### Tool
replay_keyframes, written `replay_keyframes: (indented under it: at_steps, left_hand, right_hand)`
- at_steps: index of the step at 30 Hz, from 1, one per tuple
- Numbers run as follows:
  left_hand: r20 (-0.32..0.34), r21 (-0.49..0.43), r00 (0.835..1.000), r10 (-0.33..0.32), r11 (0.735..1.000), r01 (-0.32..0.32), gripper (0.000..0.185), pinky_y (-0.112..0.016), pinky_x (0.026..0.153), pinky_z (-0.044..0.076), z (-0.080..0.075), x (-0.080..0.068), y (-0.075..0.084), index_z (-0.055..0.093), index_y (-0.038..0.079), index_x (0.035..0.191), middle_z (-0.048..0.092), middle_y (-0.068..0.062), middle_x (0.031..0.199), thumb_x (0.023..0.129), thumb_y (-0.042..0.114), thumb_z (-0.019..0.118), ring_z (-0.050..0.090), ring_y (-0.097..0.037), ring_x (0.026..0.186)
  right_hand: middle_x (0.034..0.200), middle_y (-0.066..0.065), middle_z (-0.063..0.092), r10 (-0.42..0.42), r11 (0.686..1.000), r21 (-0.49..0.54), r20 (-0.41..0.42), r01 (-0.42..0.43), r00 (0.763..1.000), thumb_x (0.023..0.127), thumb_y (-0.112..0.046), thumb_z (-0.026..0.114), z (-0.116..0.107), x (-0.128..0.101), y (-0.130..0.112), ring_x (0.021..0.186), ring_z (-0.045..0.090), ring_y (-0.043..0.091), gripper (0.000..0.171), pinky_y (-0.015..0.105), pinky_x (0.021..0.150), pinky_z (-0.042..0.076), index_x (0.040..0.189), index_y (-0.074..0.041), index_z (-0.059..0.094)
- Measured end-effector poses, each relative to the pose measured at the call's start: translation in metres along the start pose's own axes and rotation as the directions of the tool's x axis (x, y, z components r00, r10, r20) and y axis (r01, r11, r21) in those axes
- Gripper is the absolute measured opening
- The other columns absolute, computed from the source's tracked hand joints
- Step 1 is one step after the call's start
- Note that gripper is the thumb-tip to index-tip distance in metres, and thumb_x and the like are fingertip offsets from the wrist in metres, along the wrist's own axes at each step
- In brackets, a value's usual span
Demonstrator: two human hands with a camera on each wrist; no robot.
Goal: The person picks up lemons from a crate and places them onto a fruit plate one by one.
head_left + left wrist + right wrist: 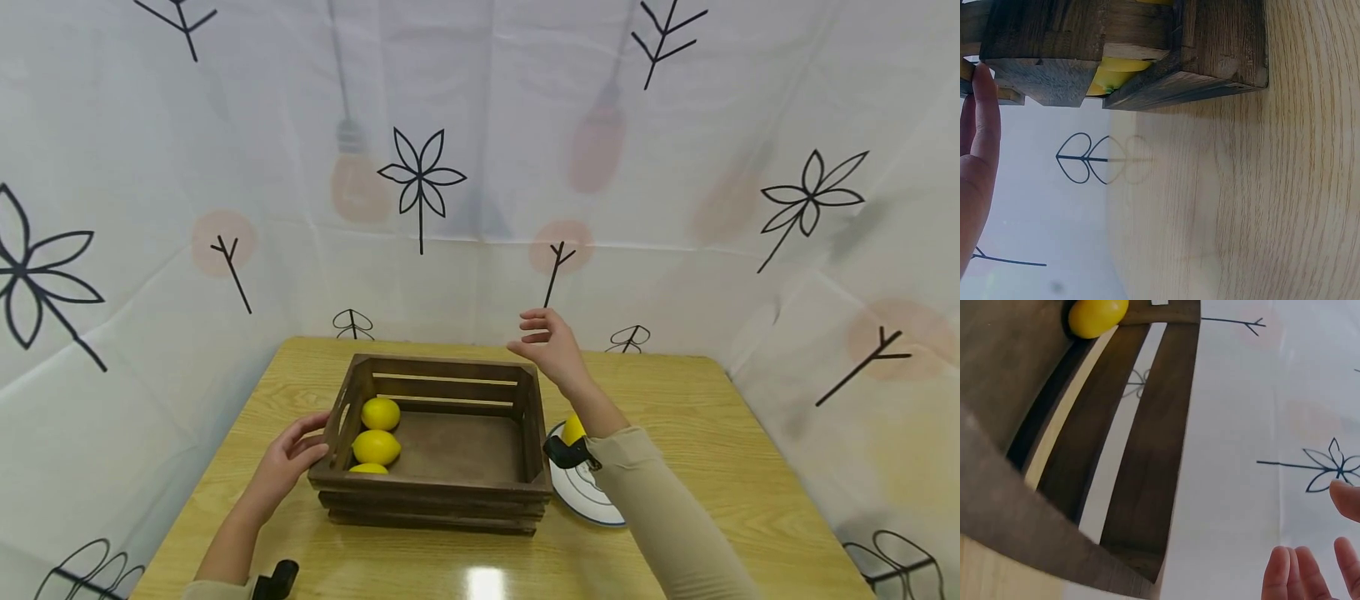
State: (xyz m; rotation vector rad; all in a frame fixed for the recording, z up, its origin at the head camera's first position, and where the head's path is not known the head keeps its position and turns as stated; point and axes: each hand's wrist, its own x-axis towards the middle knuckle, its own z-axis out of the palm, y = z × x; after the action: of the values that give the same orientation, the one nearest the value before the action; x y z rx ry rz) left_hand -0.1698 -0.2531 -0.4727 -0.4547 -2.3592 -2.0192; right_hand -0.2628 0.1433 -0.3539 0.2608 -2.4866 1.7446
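Observation:
A dark wooden crate [435,492] stands on the table with three lemons [377,447] along its left inner side. My left hand [288,462] rests against the crate's left end with straight fingers [985,119]; a lemon [1116,72] shows through the slats. My right hand [546,343] hovers empty in the air above the crate's far right corner, fingers [1297,575] relaxed. Below it the crate's slatted wall [1141,437] and one lemon [1097,315] are visible. Another lemon [573,428] lies on a white plate [585,500] right of the crate, partly hidden by my right forearm.
The light wooden table [712,450] is enclosed on three sides by a white patterned cloth [465,125]. A black wrist strap [570,452] sits on my right forearm, another [276,579] on my left. The table's right and far edges [720,360] lie close to the cloth.

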Motion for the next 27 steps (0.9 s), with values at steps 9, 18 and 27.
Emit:
replay_keyframes:
  at_steps: [9, 18, 27]
  left_hand:
    - [0.004, 0.007, 1.000, 0.002, 1.000, -0.002, 0.046, -0.018, 0.084, 0.047, 0.000, -0.001, 0.000, 0.036, -0.004, 0.138, 0.044, 0.008, 0.130, 0.096, 0.010, 0.052, 0.052, -0.002, 0.109]
    - [-0.001, 0.009, 1.000, 0.002, 1.000, -0.002, 0.047, -0.019, 0.084, 0.047, 0.000, 0.000, -0.001, 0.036, -0.004, 0.137, 0.044, 0.009, 0.129, 0.096, 0.010, 0.052, 0.052, -0.002, 0.109]
    - [0.001, 0.012, 1.000, 0.000, 1.000, 0.000, 0.047, -0.019, 0.084, 0.047, 0.000, 0.000, 0.001, 0.036, -0.004, 0.137, 0.044, 0.007, 0.129, 0.096, 0.010, 0.052, 0.052, -0.001, 0.108]
  right_hand:
    - [0.123, 0.018, 0.050, 0.011, 1.000, 0.021, 0.019, -0.011, 1.000, 0.082, -0.011, 0.072, 0.012, 0.004, -0.004, 0.105, 0.053, 0.030, 0.050, 0.042, 0.083, 0.049, 0.125, -0.007, 0.049]
    - [0.121, 0.019, 0.050, -0.005, 0.999, 0.045, 0.046, 0.003, 0.999, 0.081, -0.005, 0.071, 0.025, 0.003, -0.013, 0.104, 0.053, 0.034, 0.049, 0.044, 0.082, 0.049, 0.125, -0.003, 0.049]
    - [0.117, 0.016, 0.052, -0.016, 0.999, 0.049, 0.062, 0.013, 0.998, 0.080, -0.007, 0.073, 0.040, 0.013, 0.000, 0.100, 0.054, 0.030, 0.046, 0.041, 0.078, 0.051, 0.121, -0.007, 0.052]
